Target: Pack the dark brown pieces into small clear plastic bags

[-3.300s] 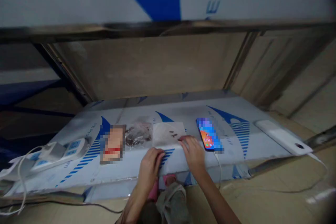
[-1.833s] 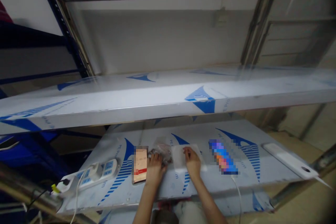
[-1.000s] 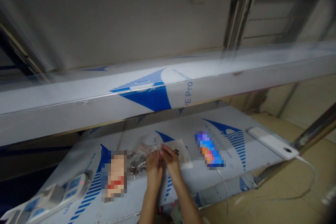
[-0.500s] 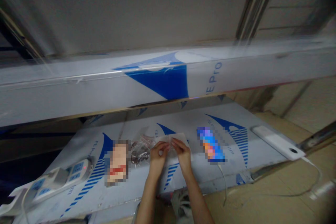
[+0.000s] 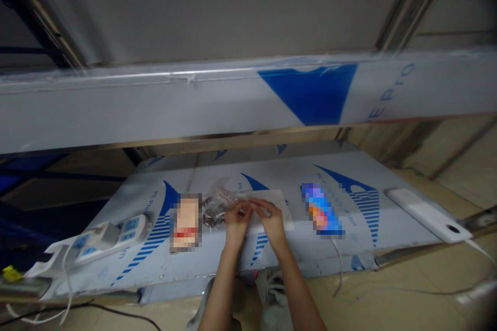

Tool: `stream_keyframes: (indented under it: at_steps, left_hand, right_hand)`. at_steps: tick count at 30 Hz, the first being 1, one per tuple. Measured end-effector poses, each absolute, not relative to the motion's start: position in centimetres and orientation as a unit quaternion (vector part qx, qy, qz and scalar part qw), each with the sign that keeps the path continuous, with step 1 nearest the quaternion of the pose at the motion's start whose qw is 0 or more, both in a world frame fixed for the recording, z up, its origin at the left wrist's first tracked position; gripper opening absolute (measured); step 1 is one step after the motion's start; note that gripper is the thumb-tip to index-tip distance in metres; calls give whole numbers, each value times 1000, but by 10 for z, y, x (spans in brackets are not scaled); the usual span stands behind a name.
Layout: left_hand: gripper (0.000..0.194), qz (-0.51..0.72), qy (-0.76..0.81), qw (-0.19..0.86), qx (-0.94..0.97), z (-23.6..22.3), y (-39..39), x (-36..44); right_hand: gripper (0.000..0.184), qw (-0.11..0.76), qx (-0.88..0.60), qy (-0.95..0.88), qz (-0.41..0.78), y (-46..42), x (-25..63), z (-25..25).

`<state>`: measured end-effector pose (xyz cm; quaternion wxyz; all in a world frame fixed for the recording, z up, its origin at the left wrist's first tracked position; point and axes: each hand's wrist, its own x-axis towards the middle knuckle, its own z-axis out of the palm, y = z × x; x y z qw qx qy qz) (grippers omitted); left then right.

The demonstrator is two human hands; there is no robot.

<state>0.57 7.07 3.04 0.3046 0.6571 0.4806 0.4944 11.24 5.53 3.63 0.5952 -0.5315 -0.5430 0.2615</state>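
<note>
My left hand (image 5: 235, 218) and my right hand (image 5: 271, 219) meet over the low shelf (image 5: 349, 227), fingers pinched together on a small clear plastic bag (image 5: 259, 208) with tiny dark parts. The bag's white flat part (image 5: 283, 206) lies on the shelf under my right hand. Just left of my hands lies another clear bag of dark small parts (image 5: 215, 210). What sits between my fingertips is too small to make out.
A blurred card (image 5: 185, 222) lies left of the bags, a lit phone (image 5: 322, 210) with a cable to the right. A white power strip (image 5: 112, 232) sits far left, a white power bank (image 5: 427, 213) far right. An upper shelf edge (image 5: 194, 108) overhangs.
My hands came together from resting flat on the shelf, lifted the small clear bag and now pinch it at its top. My head moved, shifting the view to the left.
</note>
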Motion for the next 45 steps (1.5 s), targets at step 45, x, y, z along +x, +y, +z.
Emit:
stream_keyframes:
  at_steps: [45]
  left_hand:
    - [9, 448, 443, 190, 753, 44, 55, 10]
  right_hand:
    - [30, 544, -511, -542, 386, 63, 133, 37]
